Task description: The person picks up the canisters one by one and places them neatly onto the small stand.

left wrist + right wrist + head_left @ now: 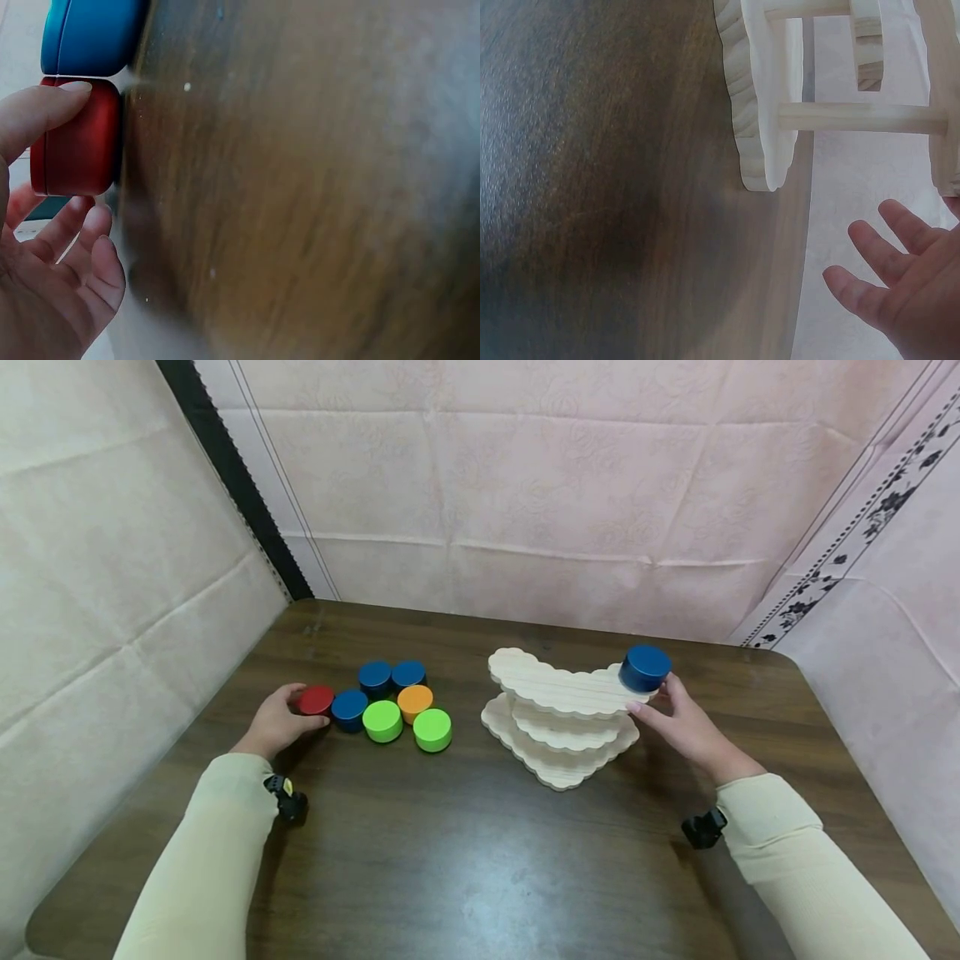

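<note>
In the head view my left hand [279, 722] is at the left end of a group of round tins. Its thumb lies on the side of a red round tin [81, 142], with fingers round the far side; the other fingers curl loosely. A blue tin [94, 37] stands right beside it. My right hand [690, 732] pinches the right end of the top tier of a pale wooden tiered stand [558, 685], thumb at its front edge. Its other fingers [866, 296] spread below the tier in the right wrist view. A blue tin [645, 668] sits on that end.
Several more tins stand close together on the brown table [450, 843]: blue ones [375, 678], an orange one [415, 702] and light green ones [432, 730]. Pale cloth [525, 485] hangs behind the table's far edge and along both sides. Wooden posts [862, 118] join the stand's scalloped tiers.
</note>
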Motion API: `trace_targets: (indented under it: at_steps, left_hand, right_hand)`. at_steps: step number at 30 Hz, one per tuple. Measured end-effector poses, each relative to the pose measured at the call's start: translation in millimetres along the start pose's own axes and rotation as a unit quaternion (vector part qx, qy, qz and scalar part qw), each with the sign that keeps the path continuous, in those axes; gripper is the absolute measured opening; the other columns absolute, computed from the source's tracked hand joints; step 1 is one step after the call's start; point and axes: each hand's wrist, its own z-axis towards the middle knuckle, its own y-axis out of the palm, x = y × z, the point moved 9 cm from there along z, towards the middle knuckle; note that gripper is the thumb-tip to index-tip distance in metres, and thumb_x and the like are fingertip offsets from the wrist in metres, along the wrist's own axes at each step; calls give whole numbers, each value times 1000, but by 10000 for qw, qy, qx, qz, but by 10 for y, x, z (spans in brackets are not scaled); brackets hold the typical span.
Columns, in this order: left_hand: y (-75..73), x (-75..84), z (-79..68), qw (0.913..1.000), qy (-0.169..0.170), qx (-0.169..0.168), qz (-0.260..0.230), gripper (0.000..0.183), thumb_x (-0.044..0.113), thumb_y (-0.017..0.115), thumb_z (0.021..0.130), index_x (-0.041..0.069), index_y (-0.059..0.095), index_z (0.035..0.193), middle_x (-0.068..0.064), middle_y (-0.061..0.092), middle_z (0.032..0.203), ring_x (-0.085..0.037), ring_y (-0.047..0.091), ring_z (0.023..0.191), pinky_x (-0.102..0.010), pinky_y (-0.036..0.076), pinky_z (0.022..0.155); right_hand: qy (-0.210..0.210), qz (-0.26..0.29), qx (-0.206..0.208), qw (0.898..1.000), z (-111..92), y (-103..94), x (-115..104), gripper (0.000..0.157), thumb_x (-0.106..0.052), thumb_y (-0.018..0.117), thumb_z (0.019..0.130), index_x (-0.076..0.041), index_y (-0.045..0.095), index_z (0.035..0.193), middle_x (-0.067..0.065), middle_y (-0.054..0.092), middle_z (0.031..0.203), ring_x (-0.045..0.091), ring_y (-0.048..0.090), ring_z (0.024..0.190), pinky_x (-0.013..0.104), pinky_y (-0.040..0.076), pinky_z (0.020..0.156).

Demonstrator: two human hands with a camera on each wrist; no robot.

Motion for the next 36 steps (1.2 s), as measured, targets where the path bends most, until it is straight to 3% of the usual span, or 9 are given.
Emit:
trace_targets:
  at_steps: [9,16,25,36]
  left_hand:
    - [-12,29,-10,9997,172,151,32,75,23,70,86,-12,31,139,-35,38,137,-48,37,121,-58,37,101]
    - [-119,81,-62,9960,359,819,-11,67,15,71,84,-12,34,133,-34,36,128,-47,36,117,-58,39,96]
    - [-242,271,-115,9916,405,1219,-179,66,12,71,84,-7,33,135,-31,31,131,-46,34,120,-60,41,97]
    - [-349,662,-180,9814,1010,1602,-309,67,7,73,80,-6,35,134,-29,34,131,-43,33,121,-60,41,97]
  right_hand:
    - [1,2,-44,10000,-1,6,-16,88,-45,54,96,-9,-2,154,29,17,154,50,27,135,71,30,99]
    - [0,-39,-40,10000,-10,1,-23,89,-45,54,96,-8,-2,154,29,16,154,50,26,135,71,30,98]
    - [-23,-16,17,10000,-6,-7,-3,89,-45,55,96,-8,-1,154,30,19,153,50,28,135,70,31,99]
    - [27,29,-3,10000,0,-2,4,90,-45,55,95,-10,-2,155,29,19,154,49,27,135,71,30,99]
